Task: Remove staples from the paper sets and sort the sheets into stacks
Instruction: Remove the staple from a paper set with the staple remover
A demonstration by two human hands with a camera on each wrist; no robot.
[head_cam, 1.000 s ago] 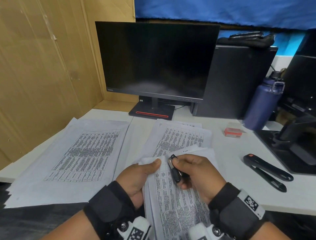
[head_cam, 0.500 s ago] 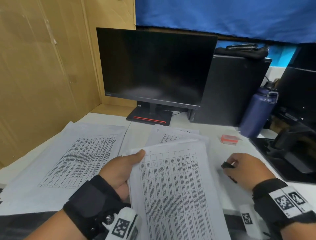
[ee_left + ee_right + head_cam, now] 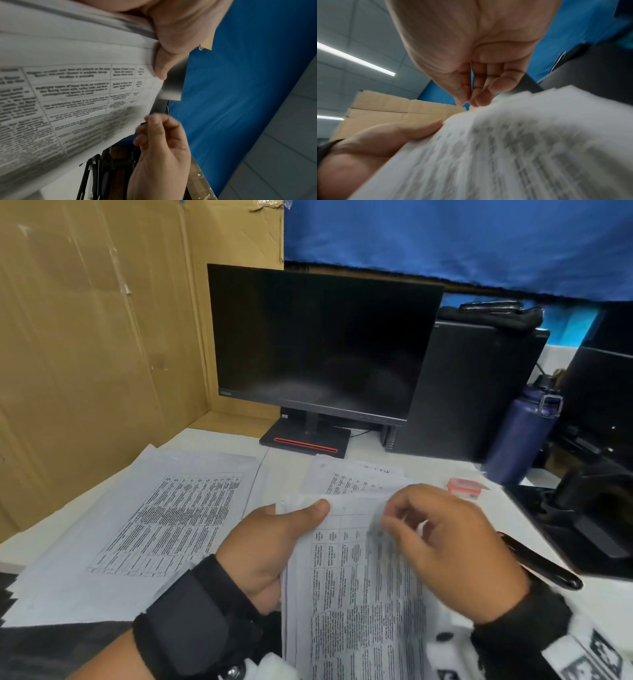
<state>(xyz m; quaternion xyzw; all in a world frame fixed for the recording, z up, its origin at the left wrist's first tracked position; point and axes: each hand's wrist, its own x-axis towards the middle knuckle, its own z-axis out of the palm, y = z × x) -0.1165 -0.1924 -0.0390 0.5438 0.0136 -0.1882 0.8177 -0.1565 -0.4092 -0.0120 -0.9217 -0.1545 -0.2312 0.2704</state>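
Observation:
A stapled-looking set of printed table sheets (image 3: 356, 604) is held up over the desk's front edge. My left hand (image 3: 274, 542) grips its upper left edge, thumb on top (image 3: 163, 62). My right hand (image 3: 394, 518) is curled over the set's top edge; its thumb and fingertips (image 3: 465, 101) meet at the top sheet's edge (image 3: 144, 112) and seem to pinch it, though the picture is blurred. The black staple remover (image 3: 541, 563) lies on the desk to the right, free of both hands. One sorted stack (image 3: 164, 525) lies at left, another (image 3: 356, 477) behind the held set.
A dark monitor (image 3: 322, 344) and a black computer case (image 3: 472, 392) stand at the back. At the right are a blue bottle (image 3: 520, 440), a red staple box (image 3: 464, 487) and a second monitor's black base (image 3: 582, 518). A cardboard wall (image 3: 85, 354) closes the left side.
My right hand has set the staple remover down on the desk at right and come back to the top edge of the held set. The left hand has kept its grip, raising the set.

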